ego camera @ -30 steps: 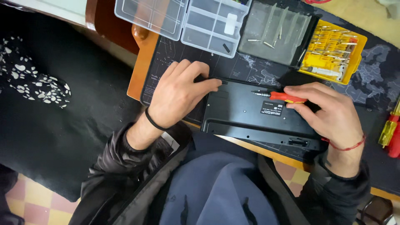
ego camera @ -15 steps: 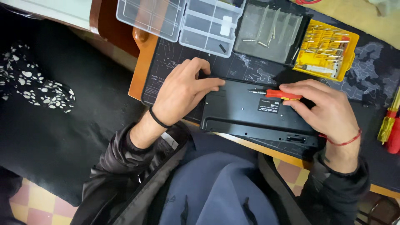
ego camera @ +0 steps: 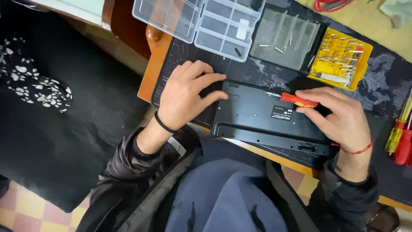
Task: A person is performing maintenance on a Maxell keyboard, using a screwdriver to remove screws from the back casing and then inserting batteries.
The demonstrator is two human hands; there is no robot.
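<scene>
The right hand [ego camera: 343,118] grips a red screwdriver [ego camera: 296,99] lying left-right, tip toward the left hand [ego camera: 184,92], whose fingers rest spread on the left end of the black keyboard [ego camera: 262,118], back-up on the surface [ego camera: 377,81].

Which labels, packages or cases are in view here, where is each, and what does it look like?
Label: small black rectangle with pale print, on the black keyboard underside, beside the right hand.
Bit tray: yellow, holding metal bits, on the mat above the keyboard.
Clear lid: left of the yellow tray.
Organiser box: clear plastic, compartmented, above the left hand.
</scene>
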